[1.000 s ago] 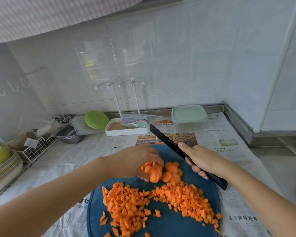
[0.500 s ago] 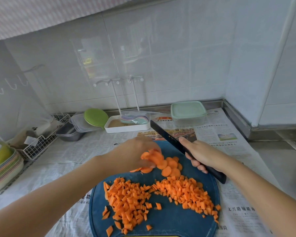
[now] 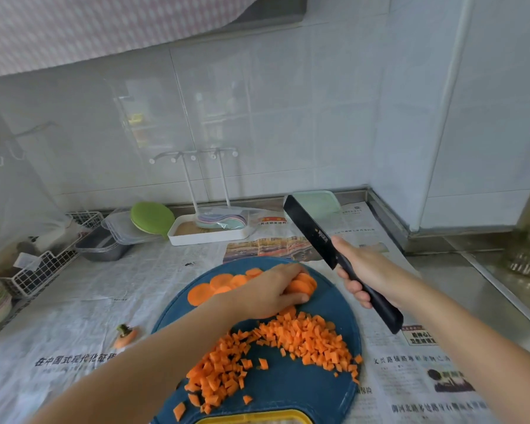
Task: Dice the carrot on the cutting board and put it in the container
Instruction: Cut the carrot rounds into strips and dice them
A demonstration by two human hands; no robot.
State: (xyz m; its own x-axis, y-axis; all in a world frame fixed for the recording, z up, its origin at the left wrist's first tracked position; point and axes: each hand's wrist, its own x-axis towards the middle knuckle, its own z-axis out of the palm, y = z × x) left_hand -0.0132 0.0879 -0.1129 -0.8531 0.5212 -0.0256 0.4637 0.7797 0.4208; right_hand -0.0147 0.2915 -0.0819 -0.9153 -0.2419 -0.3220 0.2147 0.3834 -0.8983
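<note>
Surroundings: newspaper covered your counter; a carrot top lay left of the cutting board, a white tray stood behind. Container: at the back wall, partly hidden by your knife. Carrot: diced carrot heaped on the board, carrot slices beyond. Your left hand curled over stacked slices; your right hand gripped the handle, blade raised, tilted back-left.

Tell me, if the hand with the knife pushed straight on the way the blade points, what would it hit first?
Probably the lidded green container by the back wall. The right hand holds the black knife raised, tip aimed there and overlapping it in view. Depth is unclear, so it might pass above.
</note>
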